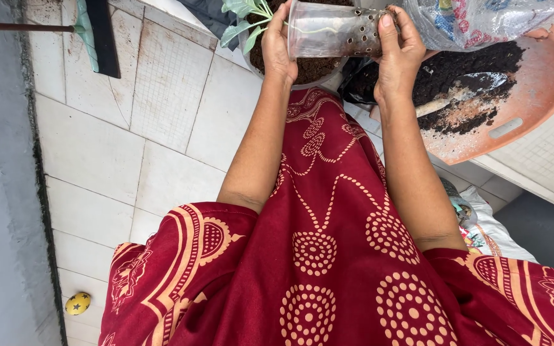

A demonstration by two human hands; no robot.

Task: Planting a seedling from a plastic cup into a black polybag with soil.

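Cup (pixel 331 29) between both hands, above soil pot (pixel 302 67); tray (pixel 546 83) right of it.

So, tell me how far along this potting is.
Done: soil is heaped on the orange tray with a trowel lying in it, and a seedling stands in a soil-filled pot. In hand: the left hand and right hand hold a clear perforated cup on its side. Left: the cup looks empty of soil.
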